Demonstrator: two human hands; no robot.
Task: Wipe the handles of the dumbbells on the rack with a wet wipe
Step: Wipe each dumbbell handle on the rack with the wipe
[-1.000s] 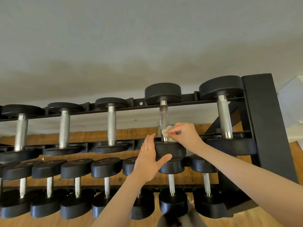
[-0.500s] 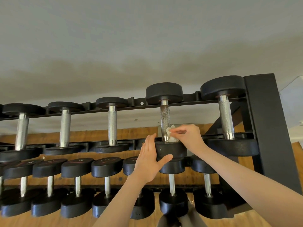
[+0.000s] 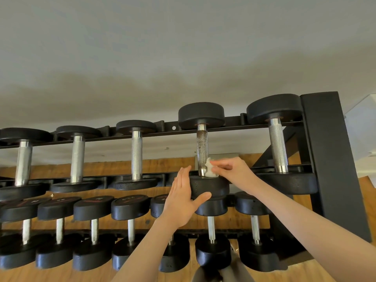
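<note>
Top tier of the dumbbell rack point(image 3: 333, 159), fourth dumbbell from the left, with a darkened, rusty-looking knurled handle point(image 3: 202, 148). The right hand point(image 3: 234, 171) pinches a small crumpled wet wipe point(image 3: 209, 169) between thumb and fingertips, pressed against the right side of the handle at its near end, just above the near weight head point(image 3: 209, 187). The left hand point(image 3: 181, 200) is spread, fingers straight against the left face of that same head and thumb hooked under its near edge; it steadies and grips nothing. Handle's long axis runs from the near head away to the far head point(image 3: 201, 116), appearing close to vertical in this view. Nearly the whole handle lies beyond the wipe, toward the far head, so my judgement is that the next stroke should travel along that axis, away from the person. Right hand is the nearer one, already on the metal. The left side of the handle is uncovered by the wipe. Neighbouring handle point(image 3: 277, 147) to the right looks brighter.
</note>
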